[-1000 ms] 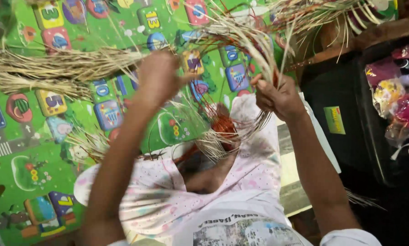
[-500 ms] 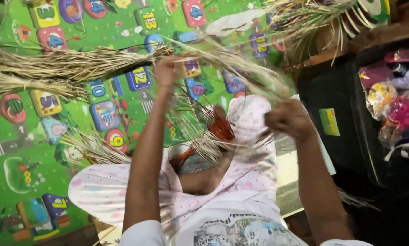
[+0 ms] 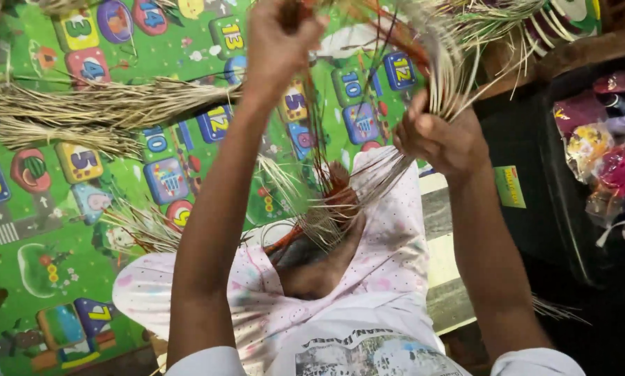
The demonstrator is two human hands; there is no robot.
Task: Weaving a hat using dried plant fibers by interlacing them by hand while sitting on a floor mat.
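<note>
The left hand (image 3: pixel 279 43) is reaching high above the play mat (image 3: pixel 41 230), its fingers curled together and pinching a few thin dark and orange strands (image 3: pixel 319 139) that are running down from it toward the person's lap. The right hand (image 3: pixel 441 139) is sitting lower and to the right, closed in a fist around a thick bunch of pale dried reeds (image 3: pixel 441 66); the reeds are fanning out above the fist and also trailing below it toward the lap. Where the strands and reeds are coming together, a small woven piece (image 3: pixel 330 209) with orange in it is resting on the pink patterned cloth (image 3: pixel 396 251) covering the person's legs, over the near edge of the mat. Two long bundles of dried grass (image 3: pixel 111 104) are lying across the mat to the left of the left arm, well apart from both hands. Off the mat's right edge, a dark bin (image 3: pixel 535 139) is holding colourful plastic packets (image 3: pixel 605 160).
</note>
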